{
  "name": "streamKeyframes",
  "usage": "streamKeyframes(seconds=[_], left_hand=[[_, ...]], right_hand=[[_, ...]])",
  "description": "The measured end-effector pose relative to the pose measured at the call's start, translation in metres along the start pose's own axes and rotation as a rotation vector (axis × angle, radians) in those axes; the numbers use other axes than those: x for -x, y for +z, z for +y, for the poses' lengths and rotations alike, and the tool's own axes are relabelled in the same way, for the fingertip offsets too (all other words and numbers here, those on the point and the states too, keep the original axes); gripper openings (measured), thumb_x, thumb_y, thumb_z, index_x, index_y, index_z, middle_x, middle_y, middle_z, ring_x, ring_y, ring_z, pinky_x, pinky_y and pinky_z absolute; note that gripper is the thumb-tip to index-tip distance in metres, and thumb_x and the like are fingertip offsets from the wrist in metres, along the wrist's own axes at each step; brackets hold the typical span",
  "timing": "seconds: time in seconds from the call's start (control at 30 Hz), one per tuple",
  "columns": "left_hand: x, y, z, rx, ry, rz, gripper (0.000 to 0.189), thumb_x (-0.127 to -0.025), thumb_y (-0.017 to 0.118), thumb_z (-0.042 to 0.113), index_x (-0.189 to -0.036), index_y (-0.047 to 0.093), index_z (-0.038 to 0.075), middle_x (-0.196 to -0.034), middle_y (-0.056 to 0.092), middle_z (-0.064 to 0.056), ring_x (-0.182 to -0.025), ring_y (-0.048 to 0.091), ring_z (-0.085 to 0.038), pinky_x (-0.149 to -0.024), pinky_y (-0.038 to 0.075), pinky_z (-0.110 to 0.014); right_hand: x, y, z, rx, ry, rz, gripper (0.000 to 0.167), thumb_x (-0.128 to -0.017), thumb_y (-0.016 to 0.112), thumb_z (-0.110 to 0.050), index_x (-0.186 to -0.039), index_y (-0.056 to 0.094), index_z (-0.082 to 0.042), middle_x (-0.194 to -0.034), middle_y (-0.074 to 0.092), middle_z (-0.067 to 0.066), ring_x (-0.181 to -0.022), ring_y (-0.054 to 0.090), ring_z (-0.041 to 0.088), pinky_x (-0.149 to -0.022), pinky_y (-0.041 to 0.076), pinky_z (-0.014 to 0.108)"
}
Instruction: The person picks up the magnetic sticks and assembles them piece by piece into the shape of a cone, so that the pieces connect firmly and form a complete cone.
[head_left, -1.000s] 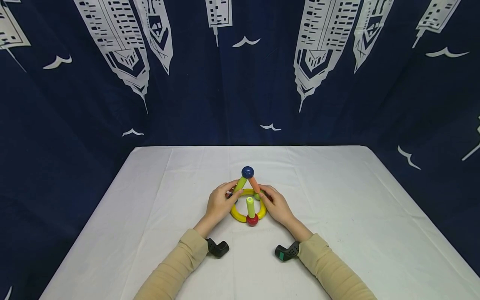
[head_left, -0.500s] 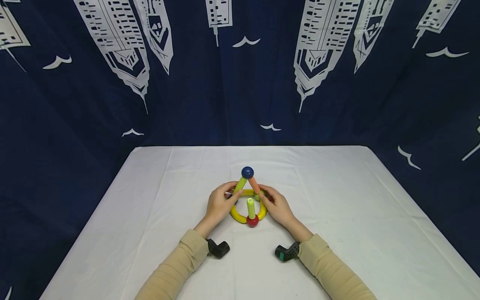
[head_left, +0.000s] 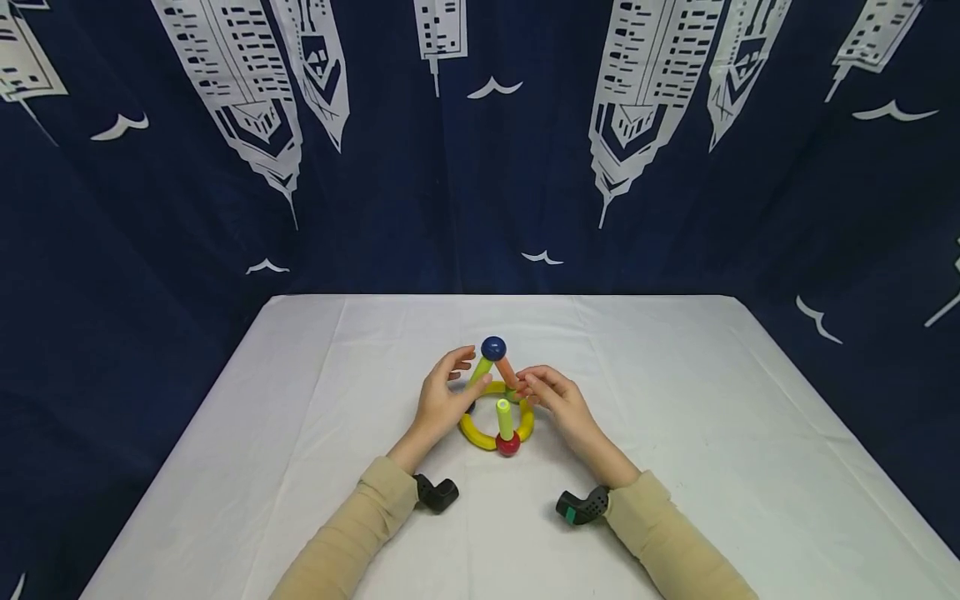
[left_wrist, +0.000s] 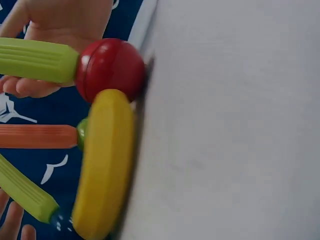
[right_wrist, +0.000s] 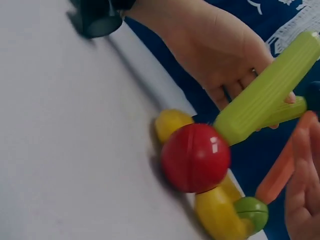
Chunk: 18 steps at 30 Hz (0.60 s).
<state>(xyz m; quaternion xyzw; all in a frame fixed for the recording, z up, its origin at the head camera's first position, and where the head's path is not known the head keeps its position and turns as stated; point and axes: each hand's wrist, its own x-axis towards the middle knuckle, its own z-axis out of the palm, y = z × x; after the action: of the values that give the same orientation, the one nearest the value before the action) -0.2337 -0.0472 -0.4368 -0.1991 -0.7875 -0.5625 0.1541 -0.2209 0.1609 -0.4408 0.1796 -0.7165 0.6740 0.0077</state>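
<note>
A magnetic stick-and-ball build stands on the white table. Its base is a ring of curved yellow pieces (head_left: 475, 436) joined by a red ball (head_left: 507, 443), a green ball (right_wrist: 252, 214) and a dark blue ball (left_wrist: 62, 220). From the red ball a light green stick (head_left: 505, 419) rises with its top end free. Behind it, a second green stick (head_left: 481, 369) and an orange stick (head_left: 507, 372) lean together under a blue ball (head_left: 493, 348). My left hand (head_left: 442, 396) spreads loosely around the leaning green stick. Beside the orange stick, my right hand (head_left: 564, 404) has relaxed fingers.
White cloth covers the table (head_left: 360, 350). A dark blue curtain (head_left: 480, 183) with white building and bird prints hangs behind its far edge. Black wrist cameras, the left one (head_left: 437, 493) and the right one (head_left: 583, 506), sit at the sleeve cuffs.
My left fingers have lifted and spread away from the leaning green stick. My right hand has loosened from the base of the orange stick and drawn slightly right. The build stays standing.
</note>
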Motion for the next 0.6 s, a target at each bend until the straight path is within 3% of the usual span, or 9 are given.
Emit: streamKeyframes(seconds=[0.17,0.27,0.4,0.6], left_hand=[[-0.01,-0.005,0.034,0.208,0.017,-0.031,0.049,-0.088,0.064,0.006,-0.131,0.046,-0.007,-0.126,0.051,-0.027,-0.11,0.05,-0.044,-0.094,0.039,-0.056],[-0.017,-0.003,0.037,0.269,0.021,-0.046,0.045,-0.09,0.062,0.004,-0.131,0.047,-0.008,-0.127,0.051,-0.025,-0.11,0.051,-0.039,-0.094,0.041,-0.053],[-0.021,-0.002,0.04,0.289,0.005,-0.075,0.038,-0.091,0.06,0.004,-0.127,0.052,-0.007,-0.125,0.054,-0.023,-0.109,0.053,-0.035,-0.092,0.044,-0.048],[-0.023,-0.006,0.04,0.306,-0.016,-0.116,0.036,-0.091,0.059,0.003,-0.125,0.053,-0.008,-0.121,0.056,-0.023,-0.106,0.056,-0.034,-0.091,0.046,-0.043]], right_hand=[[0.006,-0.005,-0.002,-0.133,-0.073,-0.294,0.04,-0.092,0.058,-0.011,-0.117,0.046,0.018,-0.107,0.06,0.011,-0.095,0.058,0.017,-0.083,0.049,0.027],[0.008,-0.003,0.003,-0.152,-0.086,-0.384,0.044,-0.082,0.069,-0.002,-0.114,0.046,0.018,-0.106,0.06,0.003,-0.093,0.058,0.015,-0.084,0.049,0.029],[0.009,0.0,0.009,-0.103,-0.088,-0.376,0.042,-0.075,0.073,0.005,-0.11,0.051,0.015,-0.1,0.061,0.002,-0.088,0.059,0.016,-0.081,0.051,0.033],[0.011,0.004,0.012,-0.034,-0.047,-0.294,0.034,-0.077,0.071,0.006,-0.107,0.056,0.012,-0.095,0.062,0.007,-0.082,0.061,0.016,-0.074,0.053,0.028]])
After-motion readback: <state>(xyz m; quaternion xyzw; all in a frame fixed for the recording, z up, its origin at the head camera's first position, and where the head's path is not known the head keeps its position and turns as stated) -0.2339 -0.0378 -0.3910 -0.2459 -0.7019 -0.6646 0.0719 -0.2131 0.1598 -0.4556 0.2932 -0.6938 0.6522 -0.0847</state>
